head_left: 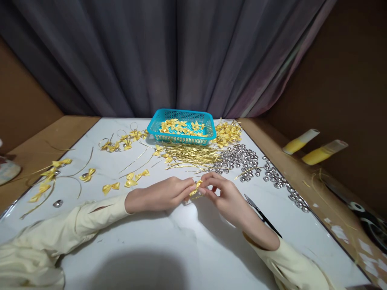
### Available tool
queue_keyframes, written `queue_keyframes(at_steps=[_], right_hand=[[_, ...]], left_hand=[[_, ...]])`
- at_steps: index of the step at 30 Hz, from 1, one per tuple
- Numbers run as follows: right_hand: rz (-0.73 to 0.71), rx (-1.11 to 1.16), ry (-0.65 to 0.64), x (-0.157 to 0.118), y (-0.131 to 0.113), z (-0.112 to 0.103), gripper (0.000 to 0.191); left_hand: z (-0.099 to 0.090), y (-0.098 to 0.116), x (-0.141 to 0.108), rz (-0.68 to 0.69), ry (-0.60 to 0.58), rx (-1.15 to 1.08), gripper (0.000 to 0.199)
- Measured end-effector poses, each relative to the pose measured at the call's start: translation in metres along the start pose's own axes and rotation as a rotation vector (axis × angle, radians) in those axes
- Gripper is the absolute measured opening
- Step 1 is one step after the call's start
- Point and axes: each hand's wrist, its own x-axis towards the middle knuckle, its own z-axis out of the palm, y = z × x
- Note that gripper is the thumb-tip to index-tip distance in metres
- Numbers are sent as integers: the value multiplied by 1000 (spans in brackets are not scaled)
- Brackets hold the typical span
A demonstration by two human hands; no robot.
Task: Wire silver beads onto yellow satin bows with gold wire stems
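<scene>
Between my fingertips, just above the middle of the white table, is a small yellow ribbon bow (196,188). My left hand (169,194) pinches it from the left, thumb and fingers pressed together. From the right, my right hand (223,197) grips the same bow with thumb and forefinger. A thin gold strand shows at the bow, its far end hidden by the fingers. Beyond my hands lies a bundle of gold wire ties (193,155). Loose silver heart-shaped pieces (238,159) are heaped to its right. Several finished-looking bows (111,187) lie left of my left hand.
A turquoise basket (181,139) with yellow bows stands at the back, beside a bow pile (228,133). Black-handled scissors (262,215) lie by my right forearm. More bows with cords (48,173) and a lone silver heart (58,203) are at left. Two yellow-and-clear tubes (325,152) are at right.
</scene>
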Motion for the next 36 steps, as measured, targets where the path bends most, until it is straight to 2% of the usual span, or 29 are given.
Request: queue_keyframes(at_steps=[7, 11, 16, 21, 32, 36], right_hand=[[7, 32, -82, 0, -2, -4, 15], [15, 18, -58, 0, -2, -4, 17], [34, 84, -104, 2, 2, -7, 13], [63, 192, -168, 5, 6, -10, 11], [20, 71, 2, -1, -4, -3, 15], [-10, 32, 44, -3, -4, 0, 16]], left_hand=[[-3, -5, 0, 66, -59, 42, 20], [-3, -8, 0, 98, -63, 53, 14], [-1, -15, 1, 139, -38, 112, 15], [1, -19, 1, 198, 36, 158, 17], [-3, -15, 1, 223, 26, 203, 17], [-3, -12, 0, 202, 15, 193, 24]])
